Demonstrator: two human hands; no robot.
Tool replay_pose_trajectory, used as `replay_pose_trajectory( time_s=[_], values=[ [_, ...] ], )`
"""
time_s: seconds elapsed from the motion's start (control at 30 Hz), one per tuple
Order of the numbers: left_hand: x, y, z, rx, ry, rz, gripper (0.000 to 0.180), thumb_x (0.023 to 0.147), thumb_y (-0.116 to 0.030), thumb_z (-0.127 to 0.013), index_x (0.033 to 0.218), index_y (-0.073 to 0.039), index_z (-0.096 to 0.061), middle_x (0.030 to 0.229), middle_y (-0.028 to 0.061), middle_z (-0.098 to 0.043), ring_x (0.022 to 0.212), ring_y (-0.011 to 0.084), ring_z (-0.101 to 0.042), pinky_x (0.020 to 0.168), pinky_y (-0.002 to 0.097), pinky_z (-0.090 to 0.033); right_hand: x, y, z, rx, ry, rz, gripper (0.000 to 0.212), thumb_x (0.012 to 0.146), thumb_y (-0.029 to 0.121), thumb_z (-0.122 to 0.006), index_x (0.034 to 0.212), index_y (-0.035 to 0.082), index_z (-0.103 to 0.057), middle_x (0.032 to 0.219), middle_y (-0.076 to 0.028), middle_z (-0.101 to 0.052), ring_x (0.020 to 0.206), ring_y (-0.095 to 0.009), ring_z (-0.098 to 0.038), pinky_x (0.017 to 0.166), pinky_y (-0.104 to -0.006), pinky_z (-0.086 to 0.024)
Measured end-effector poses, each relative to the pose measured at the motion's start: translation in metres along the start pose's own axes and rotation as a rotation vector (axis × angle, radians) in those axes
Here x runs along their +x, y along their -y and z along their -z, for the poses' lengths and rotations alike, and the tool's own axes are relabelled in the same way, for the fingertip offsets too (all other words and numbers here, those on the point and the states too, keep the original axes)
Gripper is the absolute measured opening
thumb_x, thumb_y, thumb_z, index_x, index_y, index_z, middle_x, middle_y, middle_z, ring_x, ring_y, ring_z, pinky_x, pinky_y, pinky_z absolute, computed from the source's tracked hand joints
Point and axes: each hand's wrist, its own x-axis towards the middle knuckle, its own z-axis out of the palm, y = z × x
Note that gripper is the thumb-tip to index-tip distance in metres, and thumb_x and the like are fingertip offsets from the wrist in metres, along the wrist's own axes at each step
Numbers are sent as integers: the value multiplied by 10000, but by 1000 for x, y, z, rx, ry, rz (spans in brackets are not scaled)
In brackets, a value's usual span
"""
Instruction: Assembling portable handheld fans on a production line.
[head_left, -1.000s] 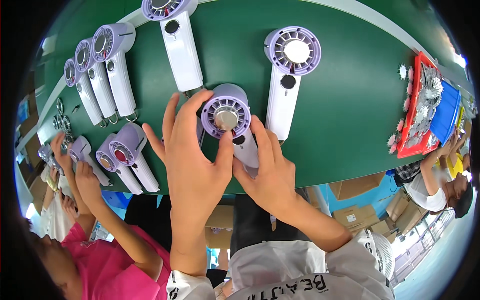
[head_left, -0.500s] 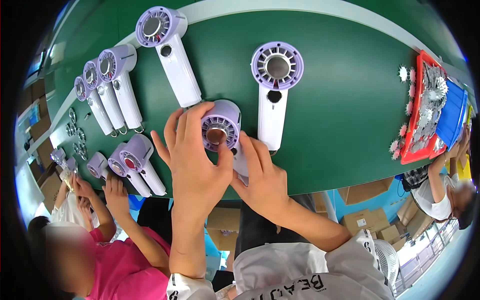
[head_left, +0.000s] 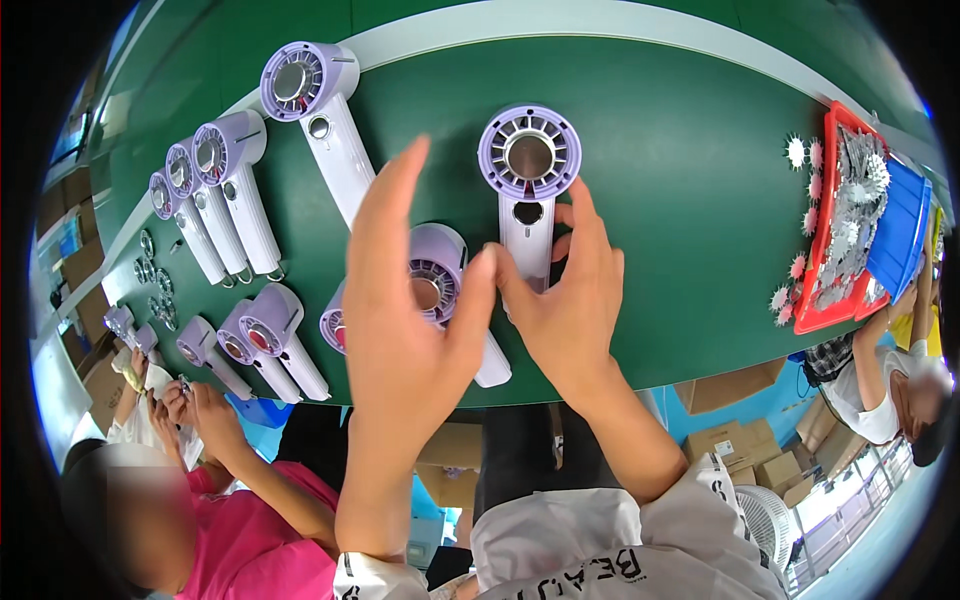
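Note:
Two fingers and the thumb of my right hand (head_left: 568, 315) are closed around the white handle of a purple-and-white handheld fan (head_left: 530, 157), its round grille facing up. My left hand (head_left: 405, 370) is raised with thumb and fingers apart, holding nothing. Partly hidden behind it lies a second handheld fan (head_left: 437, 262), its white handle slanting down toward the table's near edge. Another purple fan head (head_left: 332, 318) peeks out at the left of that hand. Farther up and left lies one more handheld fan (head_left: 338, 160), its handle end covered by my left fingers.
Several handheld fans lie in two groups on the left of the green table (head_left: 690, 230), near small metal rings (head_left: 160, 290). On the right stands a red tray (head_left: 822, 250) of silvery spiked pieces, beside a blue bin (head_left: 900, 225). A co-worker in a pink shirt (head_left: 250, 520) works at left.
My right hand has left the middle fan and moved up to the far fan's handle. My left hand has let go and opened. A purple fan head now shows left of it.

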Motion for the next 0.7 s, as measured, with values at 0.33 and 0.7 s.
replay_pose_trajectory(
  time_s=[0.33, 0.7],
  values=[
    [31, 10, -36, -189, 94, -58, 538, 868, -31, -650, 1390, 6, -525, 1322, 202, -647, 1229, 366, -628, 1056, 415, -479, -6, -10, 11, 89, 57, 25, 677, 751, 193, -849, 1328, -17, -564, 1113, -133, -639, 926, -299, -632, 750, -401, -476],
    [41, 2, -27, -469, 278, 215, 615, 836, 111, -636, 1417, -37, -498, 1387, 112, -565, 1278, 238, -577, 1092, 379, -475, -4, -17, 9, 87, 35, 78, 660, 751, 202, -829, 1322, -3, -569, 1077, -112, -630, 850, -270, -604, 721, -376, -455]
  ],
)
